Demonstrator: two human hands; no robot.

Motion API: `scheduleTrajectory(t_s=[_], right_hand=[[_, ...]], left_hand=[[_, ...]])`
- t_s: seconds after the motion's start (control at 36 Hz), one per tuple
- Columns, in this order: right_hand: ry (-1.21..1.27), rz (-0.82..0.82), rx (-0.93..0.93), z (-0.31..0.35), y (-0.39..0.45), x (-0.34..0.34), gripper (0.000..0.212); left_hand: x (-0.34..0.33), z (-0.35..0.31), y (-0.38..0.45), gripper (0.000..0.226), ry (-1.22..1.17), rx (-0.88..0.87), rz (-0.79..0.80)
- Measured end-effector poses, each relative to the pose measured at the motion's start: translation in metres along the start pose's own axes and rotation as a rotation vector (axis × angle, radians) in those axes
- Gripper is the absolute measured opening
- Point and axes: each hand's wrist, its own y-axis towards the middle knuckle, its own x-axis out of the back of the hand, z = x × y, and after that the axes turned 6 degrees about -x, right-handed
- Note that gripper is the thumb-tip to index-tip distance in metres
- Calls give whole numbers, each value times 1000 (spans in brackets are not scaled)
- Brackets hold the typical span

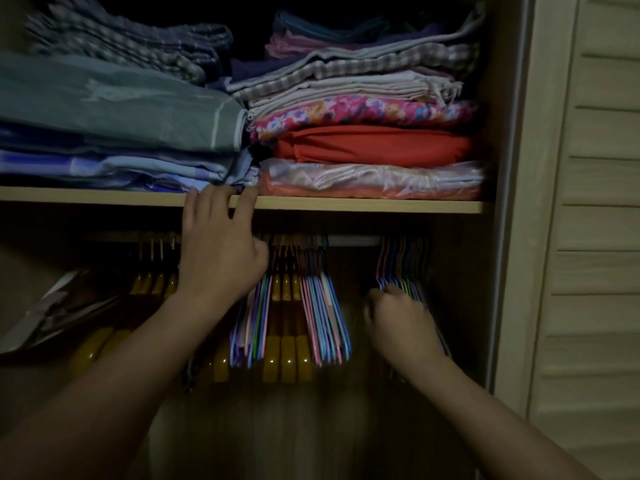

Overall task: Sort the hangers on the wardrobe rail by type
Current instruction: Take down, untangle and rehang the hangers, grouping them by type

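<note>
Resting fingers-straight on the shelf edge (346, 204), left hand (221, 244); right hand (398, 323), grip clamped on wire hangers (403, 268).

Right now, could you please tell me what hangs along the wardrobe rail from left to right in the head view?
Wooden hangers → left hand → mixed thin coloured and wooden hangers → bare rail → thin coloured hangers, held by right hand.

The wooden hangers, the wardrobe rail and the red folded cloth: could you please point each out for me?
wooden hangers (286, 362): head view, on the shoulder end of the middle one.
wardrobe rail (353, 240): head view, on its bare stretch.
red folded cloth (374, 145): head view, on its front fold.
</note>
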Motion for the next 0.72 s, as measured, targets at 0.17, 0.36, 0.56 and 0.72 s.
scheduleTrajectory(t_s=[0.17, 0.36, 0.56, 0.72], right_hand=[[605, 415, -271, 27, 13, -24, 34], [832, 495, -440, 29, 14, -40, 38], [870, 470, -468, 26, 15, -44, 30], [803, 363, -420, 21, 10, -48, 38]], left_hand=[[1, 2, -1, 74, 6, -15, 9], [2, 3, -2, 74, 3, -18, 13], [1, 1, -2, 75, 1, -5, 16], [1, 2, -1, 76, 8, -8, 23]])
